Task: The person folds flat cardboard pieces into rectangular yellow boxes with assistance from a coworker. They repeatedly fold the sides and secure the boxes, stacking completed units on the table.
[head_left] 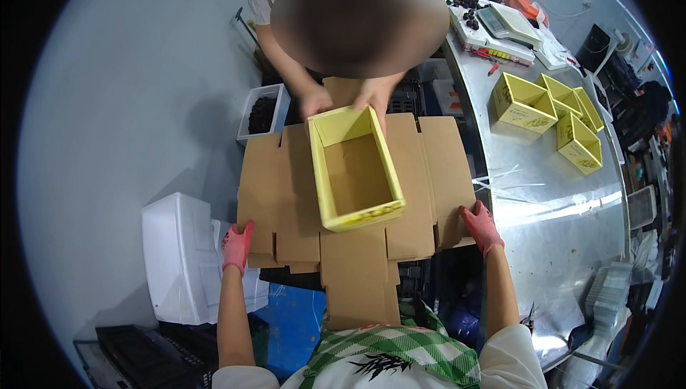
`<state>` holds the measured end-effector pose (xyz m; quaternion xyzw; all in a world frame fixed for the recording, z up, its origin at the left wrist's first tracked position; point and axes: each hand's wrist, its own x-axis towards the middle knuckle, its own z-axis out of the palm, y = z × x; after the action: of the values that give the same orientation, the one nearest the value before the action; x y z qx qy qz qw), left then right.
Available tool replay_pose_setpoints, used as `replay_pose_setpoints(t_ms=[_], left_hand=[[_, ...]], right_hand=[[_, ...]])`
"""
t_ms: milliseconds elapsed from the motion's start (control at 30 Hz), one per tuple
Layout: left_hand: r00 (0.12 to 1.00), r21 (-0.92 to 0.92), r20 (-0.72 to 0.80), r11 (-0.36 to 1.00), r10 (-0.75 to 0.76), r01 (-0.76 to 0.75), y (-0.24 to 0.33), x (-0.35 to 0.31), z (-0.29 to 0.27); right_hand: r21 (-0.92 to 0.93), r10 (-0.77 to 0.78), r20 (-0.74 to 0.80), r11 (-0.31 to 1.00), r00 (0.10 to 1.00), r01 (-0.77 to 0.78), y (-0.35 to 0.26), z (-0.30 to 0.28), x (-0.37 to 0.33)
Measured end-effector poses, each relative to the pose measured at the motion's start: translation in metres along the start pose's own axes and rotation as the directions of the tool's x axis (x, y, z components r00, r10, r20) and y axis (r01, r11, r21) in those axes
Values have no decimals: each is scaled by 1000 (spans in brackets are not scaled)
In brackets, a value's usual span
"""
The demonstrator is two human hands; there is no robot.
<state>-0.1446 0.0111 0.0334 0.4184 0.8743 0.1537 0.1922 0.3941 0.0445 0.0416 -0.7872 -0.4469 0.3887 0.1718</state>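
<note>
The cardboard (299, 196) is being held out flat, its left edge being gripped by the pink-gloved left hand (236, 247) and its right edge by the pink-gloved right hand (483, 229); the fingers of both are being closed narrowly on those edges, though how far they are being reached underneath cannot be told. Over its middle, a yellow box (364, 216) is being held at its far end by a co-worker's hands (314, 101), open side up; whether the cardboard is being touched by it cannot be told. The step in hand is being judged as one of steadying the cardboard while the box is being handled above. For the next move, an even grip on both sides seems to be called for, with buckling being avoided. More boxes (525, 113) are being carried by the tabletop (529, 210) at the right.
</note>
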Motion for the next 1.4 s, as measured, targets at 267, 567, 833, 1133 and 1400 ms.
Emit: replay_pose_setpoints(t_ms=[267, 567, 833, 1133, 1400], left_hand=[[992, 99, 92, 992, -89, 80, 5, 8, -3], [998, 254, 63, 967, 2, -18, 41, -12, -59], [822, -63, 200, 844, 533, -532, 97, -73, 12], [996, 313, 14, 946, 84, -85, 83, -51, 42], [761, -387, 649, 863, 5, 324, 86, -5, 22]], right_hand=[[-239, -74, -238, 971, 968, 16, -3, 9, -12], [-403, -115, -321, 915, 940, -25, -41, -3, -49], [-209, -619, -113, 780, 778, 590, -91, 72, -84], [39, -262, -195, 961, 945, 274, -55, 69, -67], [186, -86, 163, 981, 983, 55, -65, 59, -38]])
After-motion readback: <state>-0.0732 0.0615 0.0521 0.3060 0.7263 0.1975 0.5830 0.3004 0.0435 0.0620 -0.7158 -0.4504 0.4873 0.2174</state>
